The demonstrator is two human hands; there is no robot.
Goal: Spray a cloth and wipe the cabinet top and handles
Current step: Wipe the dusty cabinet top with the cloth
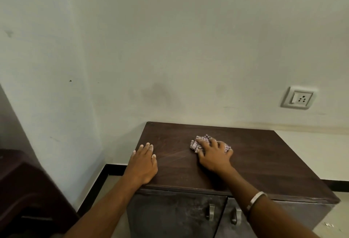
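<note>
Dim, soft light; edges perhaps warped.

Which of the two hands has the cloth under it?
The right hand, the one with the wrist bangle, presses the checked cloth onto the cabinet top. The left hand lies flat and bare near the top's left edge.
</note>
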